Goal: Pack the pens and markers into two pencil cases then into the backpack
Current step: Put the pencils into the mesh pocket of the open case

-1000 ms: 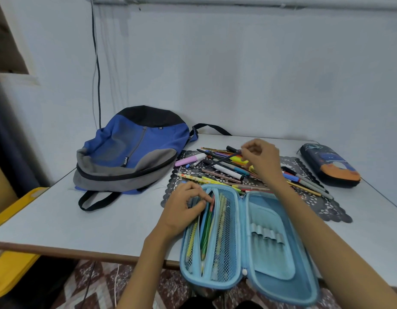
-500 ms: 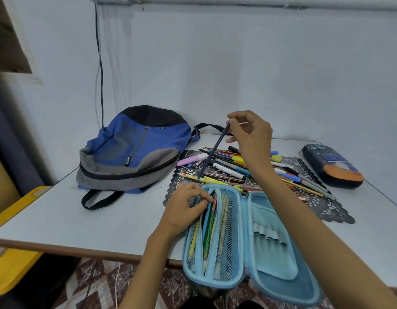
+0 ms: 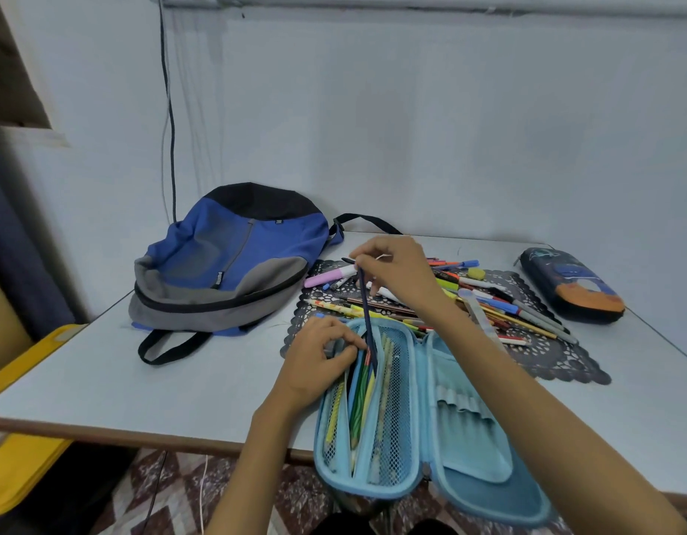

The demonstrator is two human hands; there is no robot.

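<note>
A yellow bin [image 3: 21, 457] stood far left of the open pencil case [image 3: 469, 438], below table [image 3: 121, 384] level. The blue and grey backpack [image 3: 226, 260] lay flat beyond and left of the case, zipped, its black strap trailing toward the case.

The left hand [image 3: 318, 361] reached in from the case's left. Its fingers were curled and pinched the far end of the case's left half, holding the mesh pocket apart. The right hand [image 3: 396, 272] hovered above the case's far end, apart from the left. Thumb and fingers pinched the top of a dark blue pencil [image 3: 367, 314]. The pencil slanted steeply down, its lower end inside the case's left half among the pencils already stowed there.

Loose pens and markers [image 3: 500, 303] lay heaped on a dark lace mat [image 3: 558, 361] just beyond the case and to its right. A closed pencil case [image 3: 573, 287], dark with an orange patch, sat farther right of the open case, well apart from it.

The open case's near end overhung the table's front edge. Bare tabletop stretched left of the case toward the backpack, and a narrower strip lay to the case's right.
</note>
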